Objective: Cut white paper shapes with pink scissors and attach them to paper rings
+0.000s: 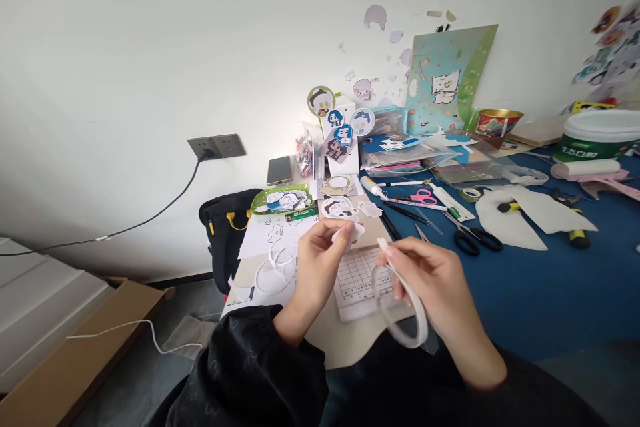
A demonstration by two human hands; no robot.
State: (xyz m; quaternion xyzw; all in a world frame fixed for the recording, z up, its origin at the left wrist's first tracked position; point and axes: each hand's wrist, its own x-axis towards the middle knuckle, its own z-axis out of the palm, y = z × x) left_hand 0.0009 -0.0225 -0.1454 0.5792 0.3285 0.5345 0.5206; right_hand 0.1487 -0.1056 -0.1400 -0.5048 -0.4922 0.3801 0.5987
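Note:
My left hand (319, 265) pinches a small white paper piece (357, 233) between thumb and fingers. My right hand (434, 277) is closed on a thin white roll of tape (421, 327), whose short end sticks up by the thumb. The two hands are apart, above a sheet with a printed grid (357, 280). Curled white strips (274, 272) lie on paper left of my left hand. Just beyond the hands are paper cutouts, among them a round one with a drawn character (336, 207).
A green tray (257, 203) of cutouts and a phone (279, 171) sit at the back left. Black scissors (467, 240), pink scissors (423, 197), a glue bottle (371, 187) and pens are to the right. Farther right stands a lidded bucket (595, 140). A black bag (215, 230) hangs at the left edge.

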